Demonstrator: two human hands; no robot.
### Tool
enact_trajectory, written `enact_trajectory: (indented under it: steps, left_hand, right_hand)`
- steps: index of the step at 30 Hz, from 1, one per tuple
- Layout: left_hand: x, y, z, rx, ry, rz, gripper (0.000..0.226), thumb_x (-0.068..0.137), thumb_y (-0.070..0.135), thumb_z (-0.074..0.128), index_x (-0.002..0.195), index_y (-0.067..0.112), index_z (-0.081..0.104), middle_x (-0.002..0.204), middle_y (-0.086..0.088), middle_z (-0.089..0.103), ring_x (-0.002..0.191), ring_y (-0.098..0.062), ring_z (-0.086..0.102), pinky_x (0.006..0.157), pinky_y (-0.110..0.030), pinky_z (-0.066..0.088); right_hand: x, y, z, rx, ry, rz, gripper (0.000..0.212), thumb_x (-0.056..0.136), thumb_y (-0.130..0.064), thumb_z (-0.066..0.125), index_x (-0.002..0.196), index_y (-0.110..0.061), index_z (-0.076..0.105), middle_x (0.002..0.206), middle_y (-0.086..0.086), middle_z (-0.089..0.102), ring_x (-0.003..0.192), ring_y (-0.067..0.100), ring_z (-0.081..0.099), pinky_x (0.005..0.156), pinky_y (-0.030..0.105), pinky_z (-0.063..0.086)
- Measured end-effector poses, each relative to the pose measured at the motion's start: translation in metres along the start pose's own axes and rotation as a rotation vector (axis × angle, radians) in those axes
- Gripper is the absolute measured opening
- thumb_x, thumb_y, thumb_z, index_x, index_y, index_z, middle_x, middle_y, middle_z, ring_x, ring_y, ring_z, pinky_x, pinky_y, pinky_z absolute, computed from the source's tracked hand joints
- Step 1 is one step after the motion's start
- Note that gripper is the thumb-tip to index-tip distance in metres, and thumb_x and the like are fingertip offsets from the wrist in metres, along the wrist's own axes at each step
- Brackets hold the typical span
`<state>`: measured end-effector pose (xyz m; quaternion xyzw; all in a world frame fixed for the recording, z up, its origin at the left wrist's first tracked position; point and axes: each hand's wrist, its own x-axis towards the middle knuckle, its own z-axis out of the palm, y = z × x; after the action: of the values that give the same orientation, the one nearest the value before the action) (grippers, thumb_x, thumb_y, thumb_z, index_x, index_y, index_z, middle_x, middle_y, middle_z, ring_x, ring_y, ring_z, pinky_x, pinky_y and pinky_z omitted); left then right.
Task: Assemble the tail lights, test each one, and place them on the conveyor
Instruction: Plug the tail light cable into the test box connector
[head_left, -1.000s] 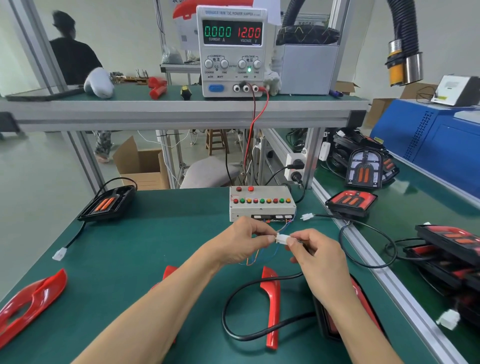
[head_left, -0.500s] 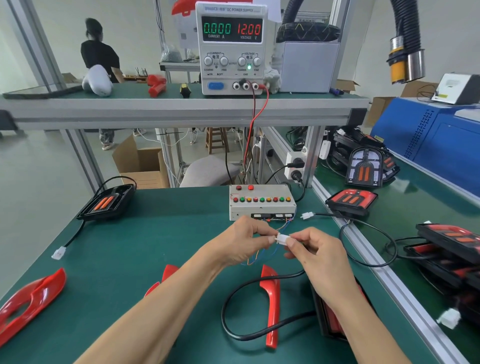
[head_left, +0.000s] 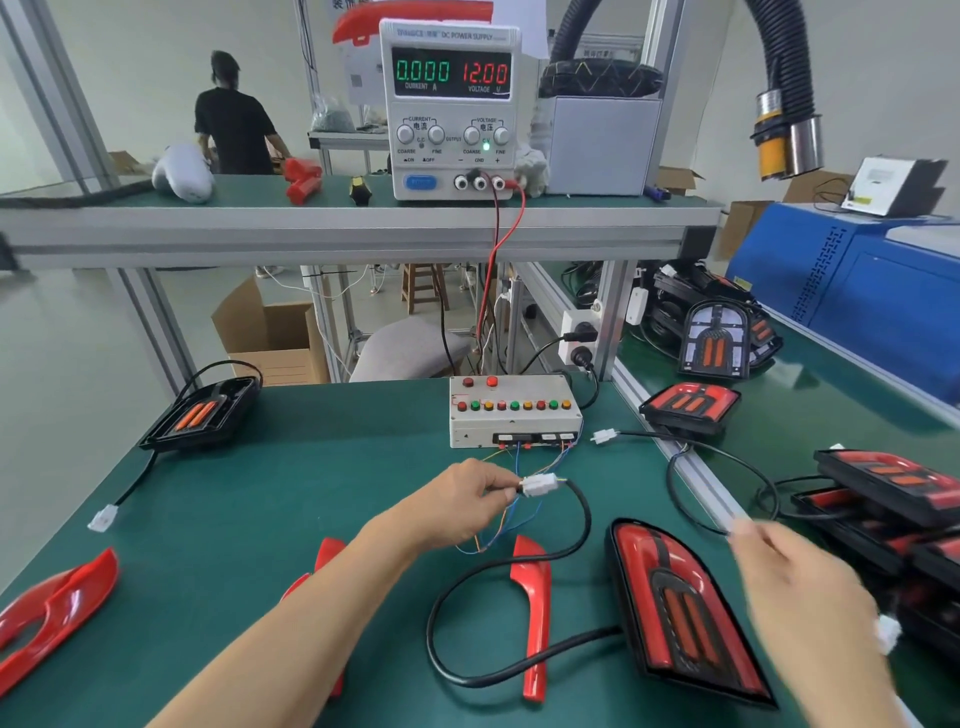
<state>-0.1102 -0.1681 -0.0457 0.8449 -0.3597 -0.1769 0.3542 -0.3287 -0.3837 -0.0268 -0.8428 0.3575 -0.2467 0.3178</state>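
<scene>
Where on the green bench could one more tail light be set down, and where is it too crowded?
Free: the green mat between the black lamp housing, the test box and the left hand. Crowded: the near edge, with red lens covers, the looping black cable and the tail light; stacked lamps fill the right.

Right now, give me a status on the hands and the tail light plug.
Left hand pinches white connector, mated. Right hand off it, blurred, open over tail light. Supply reads zero current. Nothing blocking.
</scene>
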Motion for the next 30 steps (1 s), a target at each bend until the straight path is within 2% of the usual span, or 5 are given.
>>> enact_trajectory:
  steps: [8,15,19,25,30]
  left_hand:
    - [0.023,0.008,0.025,0.114,0.307,-0.129,0.026,0.099,0.013,0.045,0.083,0.015,0.065,0.071,-0.010,0.060,0.072,-0.030,0.053,0.065,-0.032,0.043]
    - [0.021,0.003,0.049,0.441,0.283,-0.076,0.062,0.104,0.019,0.041,0.160,0.025,0.018,0.168,0.005,0.016,0.153,-0.029,0.010,0.122,-0.062,0.011]
    - [0.018,-0.001,0.049,0.395,0.302,0.001,0.051,0.106,0.024,0.041,0.156,0.020,0.034,0.167,0.002,0.021,0.156,-0.024,0.008,0.123,-0.055,0.005]
    - [0.023,-0.002,0.043,0.344,-0.009,-0.011,0.028,0.107,0.019,0.039,0.128,0.009,0.054,0.137,-0.015,0.055,0.141,-0.030,0.037,0.118,-0.045,0.027]
    - [0.038,0.001,0.035,0.195,0.140,-0.095,0.030,0.105,0.021,0.041,0.115,0.013,0.068,0.113,-0.009,0.071,0.108,-0.032,0.063,0.102,-0.039,0.045]
  right_hand:
    - [-0.025,0.042,-0.012,-0.175,-0.433,0.280,0.038,0.095,-0.055,0.055,0.081,-0.023,0.070,0.059,-0.003,0.073,0.050,0.010,0.071,0.072,0.030,0.055]
    - [-0.022,0.047,0.002,0.079,-0.482,0.348,0.023,0.093,-0.032,0.070,0.089,-0.009,0.072,0.088,0.013,0.075,0.061,0.035,0.075,0.075,0.054,0.062]
    - [-0.022,0.050,0.000,0.105,-0.459,0.345,0.031,0.091,-0.034,0.074,0.107,-0.007,0.071,0.098,0.001,0.071,0.083,0.017,0.070,0.096,0.033,0.048]
    - [-0.025,0.049,0.005,0.353,-0.536,0.245,0.009,0.094,-0.016,0.069,0.094,-0.017,0.077,0.079,-0.010,0.079,0.069,-0.002,0.072,0.064,0.002,0.046]
    - [-0.024,0.059,0.021,0.722,-0.486,0.408,0.037,0.102,-0.033,0.053,0.116,-0.003,0.068,0.102,0.017,0.069,0.095,0.037,0.066,0.090,0.046,0.054]
